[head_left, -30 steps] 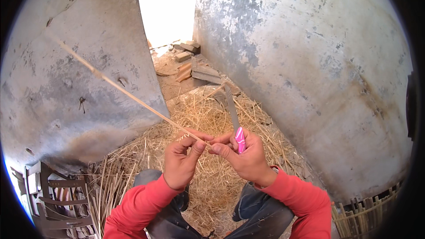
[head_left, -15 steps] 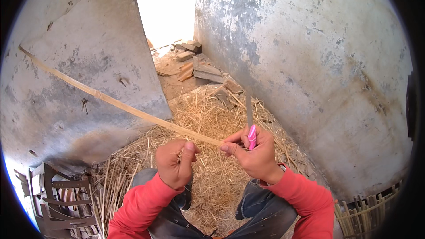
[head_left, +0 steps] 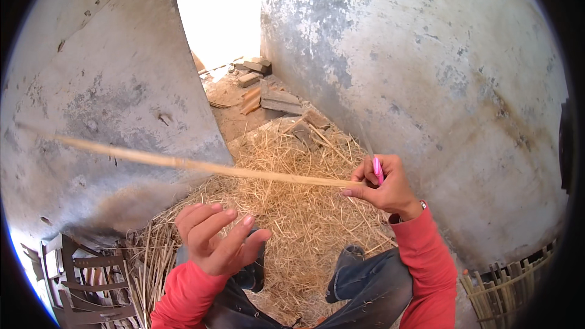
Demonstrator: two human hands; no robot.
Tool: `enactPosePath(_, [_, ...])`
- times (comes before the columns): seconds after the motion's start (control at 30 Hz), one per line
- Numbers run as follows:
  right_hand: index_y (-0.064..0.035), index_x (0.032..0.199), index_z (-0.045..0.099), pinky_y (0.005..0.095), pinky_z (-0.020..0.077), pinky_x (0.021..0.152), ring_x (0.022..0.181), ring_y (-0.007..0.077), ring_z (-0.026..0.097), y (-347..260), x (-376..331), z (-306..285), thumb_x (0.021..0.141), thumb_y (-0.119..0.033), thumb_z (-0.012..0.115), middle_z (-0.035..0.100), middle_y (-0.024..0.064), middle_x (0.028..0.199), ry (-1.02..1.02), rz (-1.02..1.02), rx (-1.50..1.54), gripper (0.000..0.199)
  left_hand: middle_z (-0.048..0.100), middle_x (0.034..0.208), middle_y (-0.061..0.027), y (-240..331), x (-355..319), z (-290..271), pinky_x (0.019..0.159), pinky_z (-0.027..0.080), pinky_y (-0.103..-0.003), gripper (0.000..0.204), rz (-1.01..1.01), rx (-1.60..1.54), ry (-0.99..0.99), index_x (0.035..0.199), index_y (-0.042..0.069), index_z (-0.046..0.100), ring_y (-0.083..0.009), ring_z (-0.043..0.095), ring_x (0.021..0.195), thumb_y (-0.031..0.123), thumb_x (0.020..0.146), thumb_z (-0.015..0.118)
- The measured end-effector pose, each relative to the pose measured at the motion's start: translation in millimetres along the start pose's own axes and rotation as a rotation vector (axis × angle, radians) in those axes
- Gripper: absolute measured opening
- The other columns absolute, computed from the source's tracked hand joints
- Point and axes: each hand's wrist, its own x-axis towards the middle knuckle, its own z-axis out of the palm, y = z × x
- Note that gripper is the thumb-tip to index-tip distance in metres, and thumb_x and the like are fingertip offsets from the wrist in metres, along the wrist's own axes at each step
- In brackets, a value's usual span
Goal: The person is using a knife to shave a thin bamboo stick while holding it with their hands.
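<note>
My right hand [head_left: 390, 187] is closed around a knife with a pink handle [head_left: 378, 171]; its narrow blade points up and away, blurred against the wall. Between the thumb and fingers of that same hand is the end of a long, pale bamboo strip [head_left: 262, 174]. The strip stretches left across the view, and its far end is smeared by motion. My left hand [head_left: 216, 237] is open below the strip, fingers spread and apart from it, with nothing held.
Shavings [head_left: 292, 219] cover the floor between my legs. Bamboo strips [head_left: 152, 268] lie at left beside a dark wooden chair [head_left: 100, 286]. A bamboo basket-like frame [head_left: 509, 292] stands at right. Bricks and slabs [head_left: 280, 100] lie near the bright doorway; worn walls [head_left: 451, 85] flank me.
My right hand has moved right with the knife and strip, and the strip's far end has swung down. My left hand has gone from closed to open and shifted slightly left and lower.
</note>
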Motion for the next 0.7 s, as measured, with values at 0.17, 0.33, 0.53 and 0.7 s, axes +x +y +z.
enactPosePath(0.17, [-0.0051,0.067,0.069,0.0247,0.0292,0.050,0.055,0.0031,0.040,8,-1,-9,0.076,-0.010,0.097,0.045,-0.0085,0.058,-0.079,-0.025,-0.011,0.030,0.067,0.100,-0.0023,10,22,10,0.091,0.050,-0.047,0.029,-0.050,0.205,-0.222,0.110,0.019,0.077,-0.0250,0.066,0.096,0.034,0.087,0.087])
enactPosePath(0.33, [-0.0020,0.070,0.069,0.0317,0.0403,0.051,0.053,0.0113,0.052,1,1,-5,0.074,-0.007,0.094,0.057,0.0030,0.057,-0.029,-0.158,-0.209,0.026,0.066,0.081,-0.0039,-4,-6,25,0.070,0.053,-0.042,0.020,-0.309,-0.027,-0.591,0.105,0.015,0.079,-0.0244,0.067,0.074,0.028,0.090,0.082])
enactPosePath(0.53, [0.0017,0.087,0.069,0.0393,0.0506,0.060,0.063,0.0296,0.066,-10,15,8,0.077,-0.011,0.088,0.066,0.0111,0.069,0.342,-0.584,-0.714,0.024,0.066,0.076,-0.0084,6,-4,25,0.050,0.047,-0.046,0.015,-0.375,-0.033,-0.671,0.104,0.012,0.076,-0.0328,0.065,0.060,0.021,0.093,0.076])
enactPosePath(0.7, [0.0012,0.089,0.066,0.0438,0.0494,0.058,0.062,0.0342,0.067,-34,-5,27,0.094,-0.026,0.076,0.066,0.0144,0.068,0.189,-0.178,-0.503,0.029,0.067,0.072,-0.0116,6,-8,30,0.053,0.047,-0.045,0.017,-0.438,0.121,-0.644,0.107,0.011,0.077,-0.0353,0.066,0.062,0.010,0.091,0.074])
